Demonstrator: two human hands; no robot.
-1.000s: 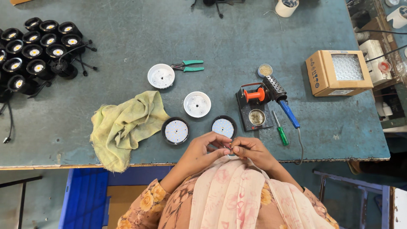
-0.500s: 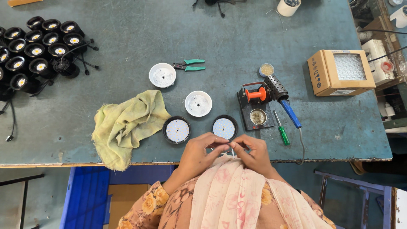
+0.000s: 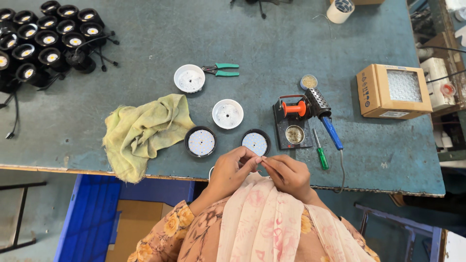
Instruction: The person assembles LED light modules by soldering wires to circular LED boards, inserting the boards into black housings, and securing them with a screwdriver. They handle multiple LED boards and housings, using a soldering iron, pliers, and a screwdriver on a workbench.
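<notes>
Hands pinched together at table edge, left hand [image 3: 234, 170], right hand [image 3: 286, 173], fingertips gripping something too small to identify

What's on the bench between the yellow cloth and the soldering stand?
In the head view, two black round lamps lie between the cloth and the stand: one beside the cloth, one beside the stand.

Both hands, left [image 3: 234, 171] and right [image 3: 287, 173], drawn slightly nearer table edge [image 3: 73, 171]; fingertips remain pinched together.
</notes>
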